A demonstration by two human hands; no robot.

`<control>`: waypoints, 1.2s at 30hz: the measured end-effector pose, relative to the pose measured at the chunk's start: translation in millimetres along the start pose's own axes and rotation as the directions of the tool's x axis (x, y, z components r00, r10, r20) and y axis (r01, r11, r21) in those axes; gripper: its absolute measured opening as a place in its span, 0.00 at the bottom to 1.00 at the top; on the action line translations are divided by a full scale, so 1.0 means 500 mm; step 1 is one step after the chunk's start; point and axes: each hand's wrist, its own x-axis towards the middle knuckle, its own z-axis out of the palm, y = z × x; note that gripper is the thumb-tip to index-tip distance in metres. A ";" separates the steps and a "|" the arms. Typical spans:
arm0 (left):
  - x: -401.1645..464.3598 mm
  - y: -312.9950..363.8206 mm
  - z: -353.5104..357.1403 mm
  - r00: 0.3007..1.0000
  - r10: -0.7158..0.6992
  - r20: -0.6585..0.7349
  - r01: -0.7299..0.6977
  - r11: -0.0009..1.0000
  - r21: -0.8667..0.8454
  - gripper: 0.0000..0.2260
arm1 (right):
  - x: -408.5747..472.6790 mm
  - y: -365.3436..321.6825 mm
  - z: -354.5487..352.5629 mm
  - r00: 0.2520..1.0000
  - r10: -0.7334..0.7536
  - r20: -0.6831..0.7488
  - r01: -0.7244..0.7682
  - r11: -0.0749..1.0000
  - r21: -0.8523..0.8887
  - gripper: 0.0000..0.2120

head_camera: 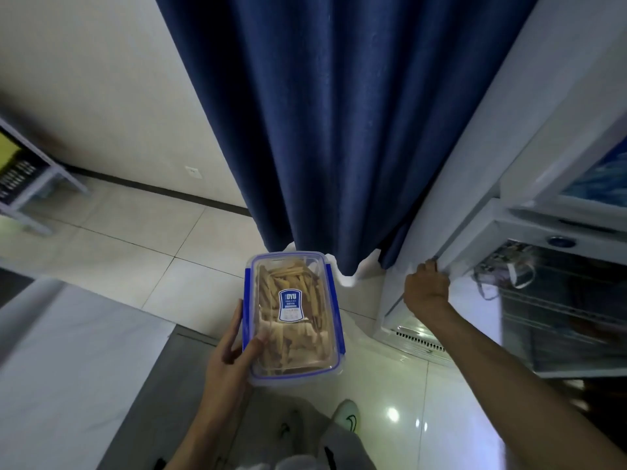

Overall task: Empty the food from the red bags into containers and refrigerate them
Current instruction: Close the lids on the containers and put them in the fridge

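Note:
A clear plastic container (pixel 294 317) with a blue-trimmed clip lid and a blue label holds pale brown strips of food. My left hand (pixel 230 354) grips its near left corner, thumb on the lid, and holds it level above the floor. My right hand (pixel 425 288) is closed on the edge of the white fridge door (pixel 451 205), which stands open. The fridge interior (pixel 556 300) shows wire shelves at the right. No red bag is in view.
A dark blue curtain (pixel 332 130) hangs straight ahead, right beside the fridge door. A pale countertop (pixel 61 361) lies at the lower left. A grey shelf unit (pixel 27 184) stands at the far left. My feet (pixel 346 415) are on glossy floor tiles.

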 end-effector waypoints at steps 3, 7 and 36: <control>0.005 0.003 -0.005 0.999 0.001 0.050 -0.001 1.000 -0.003 0.24 | -0.018 -0.015 -0.010 0.998 0.019 0.060 -0.021 1.000 0.021 0.26; 0.020 -0.004 -0.020 0.995 -0.018 0.103 0.014 0.999 0.043 0.28 | -0.091 -0.061 0.028 0.985 0.094 0.144 -0.112 0.986 0.120 0.29; 0.017 -0.023 0.127 0.754 -0.115 0.647 -0.009 0.983 0.185 0.24 | -0.461 0.043 0.089 0.992 -0.093 0.090 -0.129 -0.670 0.731 0.24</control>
